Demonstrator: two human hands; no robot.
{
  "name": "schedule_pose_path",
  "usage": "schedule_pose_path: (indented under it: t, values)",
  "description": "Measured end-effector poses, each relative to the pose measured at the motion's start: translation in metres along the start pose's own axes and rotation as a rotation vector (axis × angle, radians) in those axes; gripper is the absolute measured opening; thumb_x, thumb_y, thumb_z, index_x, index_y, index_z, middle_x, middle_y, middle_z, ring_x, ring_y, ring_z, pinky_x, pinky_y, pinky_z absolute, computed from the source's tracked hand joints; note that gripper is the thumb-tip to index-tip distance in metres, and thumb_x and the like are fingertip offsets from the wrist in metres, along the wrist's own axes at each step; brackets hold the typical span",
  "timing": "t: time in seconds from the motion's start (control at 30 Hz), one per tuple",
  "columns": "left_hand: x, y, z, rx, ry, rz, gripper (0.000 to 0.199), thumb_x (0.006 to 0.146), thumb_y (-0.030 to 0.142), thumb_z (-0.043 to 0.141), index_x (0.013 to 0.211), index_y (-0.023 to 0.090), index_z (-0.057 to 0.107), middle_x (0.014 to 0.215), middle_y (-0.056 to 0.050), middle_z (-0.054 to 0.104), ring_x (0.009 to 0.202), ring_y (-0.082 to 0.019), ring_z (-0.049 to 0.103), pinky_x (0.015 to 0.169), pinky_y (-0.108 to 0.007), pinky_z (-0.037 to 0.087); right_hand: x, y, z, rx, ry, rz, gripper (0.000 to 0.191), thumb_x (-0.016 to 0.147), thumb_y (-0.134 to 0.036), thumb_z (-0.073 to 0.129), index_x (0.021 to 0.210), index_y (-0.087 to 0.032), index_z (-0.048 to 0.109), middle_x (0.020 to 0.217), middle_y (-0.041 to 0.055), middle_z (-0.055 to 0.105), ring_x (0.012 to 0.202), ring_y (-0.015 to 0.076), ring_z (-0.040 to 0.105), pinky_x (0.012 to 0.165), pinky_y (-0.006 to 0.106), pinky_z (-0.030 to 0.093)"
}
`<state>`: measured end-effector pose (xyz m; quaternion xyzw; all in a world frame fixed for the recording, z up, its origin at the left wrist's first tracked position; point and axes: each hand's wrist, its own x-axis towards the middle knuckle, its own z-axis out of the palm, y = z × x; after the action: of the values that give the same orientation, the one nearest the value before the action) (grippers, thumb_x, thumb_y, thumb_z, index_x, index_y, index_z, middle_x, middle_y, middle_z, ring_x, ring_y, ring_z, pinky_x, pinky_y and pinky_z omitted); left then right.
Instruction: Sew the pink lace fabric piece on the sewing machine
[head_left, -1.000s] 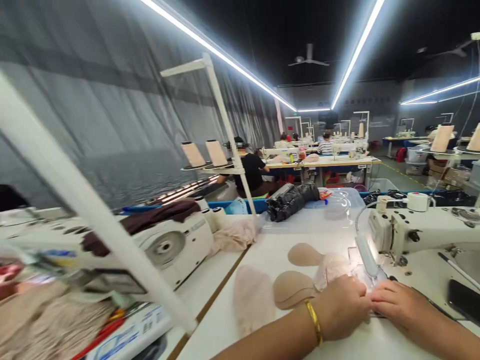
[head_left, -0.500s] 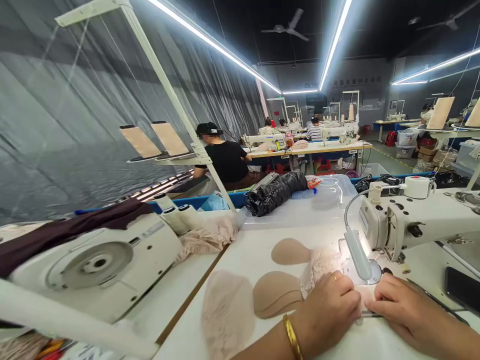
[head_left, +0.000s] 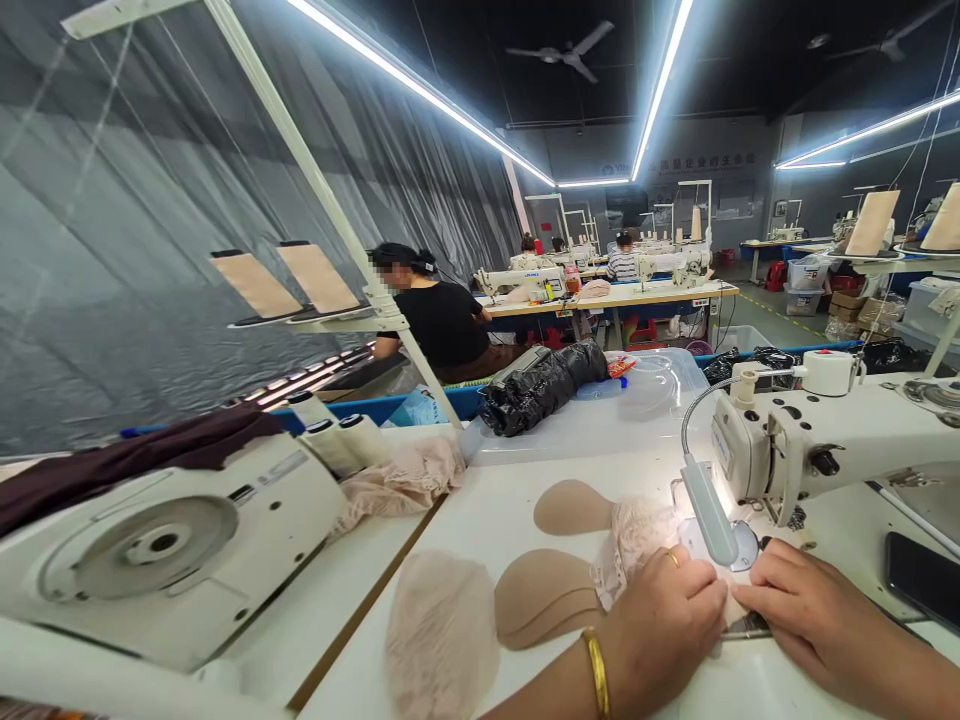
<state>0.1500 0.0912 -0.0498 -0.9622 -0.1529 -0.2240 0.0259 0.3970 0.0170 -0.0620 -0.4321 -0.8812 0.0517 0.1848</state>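
At the sewing machine [head_left: 780,440], my left hand [head_left: 664,620], with a ring and a gold bangle on that arm, is closed on pale pink lace fabric [head_left: 637,535]. The fabric bunches beside its knuckles and runs toward the needle area. My right hand [head_left: 810,610] lies just across from it, fingers bent and thumb pressed onto the fabric's edge. A lit gooseneck lamp [head_left: 709,510] hides the needle. Left of my hands lie two beige molded cups [head_left: 536,595] and a flat lace piece [head_left: 442,630].
A phone [head_left: 926,575] lies right of my right hand. Behind the work surface are a clear plastic sheet [head_left: 517,450] and a black plastic bundle [head_left: 544,390]. Another machine [head_left: 172,550] stands at left, with thread cones [head_left: 319,275] above. A person [head_left: 442,310] in black sits beyond.
The view has shifted slightly, so the surroundings sit further left. Both hands stay at the machine with the fabric, almost unmoved.
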Motion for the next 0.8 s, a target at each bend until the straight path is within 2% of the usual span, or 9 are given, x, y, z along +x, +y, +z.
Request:
schedule_pose_path:
  t: [0.1,0.23,0.57,0.67,0.8]
  values:
    - [0.001,-0.001,0.001,0.004,-0.008,-0.002,0.021,0.1,0.014,0.061,0.081,0.02,0.053,0.083,0.0,0.066,0.071,-0.017,0.051,0.069,-0.033,0.045,-0.001,0.0,0.001,0.027,0.018,-0.008,0.04,0.101,-0.002,0.044,0.126,-0.026,0.063,0.103,0.0049,0.063,0.093,0.0237,0.058,0.078,0.036,0.052]
    - [0.0,0.0,0.003,0.004,0.001,-0.031,0.017,0.098,0.014,0.063,0.084,0.02,0.055,0.087,-0.001,0.067,0.076,-0.019,0.055,0.07,-0.034,0.046,-0.001,-0.001,0.003,0.021,0.055,0.019,0.037,0.1,-0.002,0.043,0.119,-0.026,0.065,0.101,0.0051,0.064,0.092,0.0243,0.058,0.079,0.037,0.052]
    - [0.002,0.001,0.003,-0.06,0.066,-0.031,0.008,0.1,0.016,0.058,0.095,0.018,0.063,0.093,-0.003,0.073,0.075,-0.021,0.055,0.071,-0.034,0.047,0.002,-0.001,0.007,0.005,-0.028,0.061,0.037,0.102,-0.003,0.036,0.119,-0.024,0.061,0.104,0.007,0.064,0.095,0.028,0.06,0.081,0.044,0.055]
    - [0.004,-0.008,0.005,-0.064,0.024,-0.004,0.004,0.1,0.02,0.061,0.099,0.018,0.065,0.096,-0.004,0.074,0.078,-0.021,0.059,0.076,-0.034,0.049,0.001,0.003,0.013,-0.008,-0.004,0.064,0.038,0.103,-0.004,0.037,0.12,-0.026,0.062,0.106,0.0078,0.065,0.096,0.0294,0.063,0.079,0.044,0.055]
    - [0.014,-0.024,0.006,-0.054,-0.082,0.086,0.008,0.099,0.024,0.065,0.094,0.018,0.064,0.097,-0.004,0.075,0.083,-0.021,0.065,0.084,-0.036,0.052,0.001,0.01,0.019,-0.061,0.07,0.072,0.038,0.102,-0.006,0.038,0.121,-0.026,0.064,0.108,0.0082,0.068,0.093,0.0292,0.068,0.072,0.041,0.055]
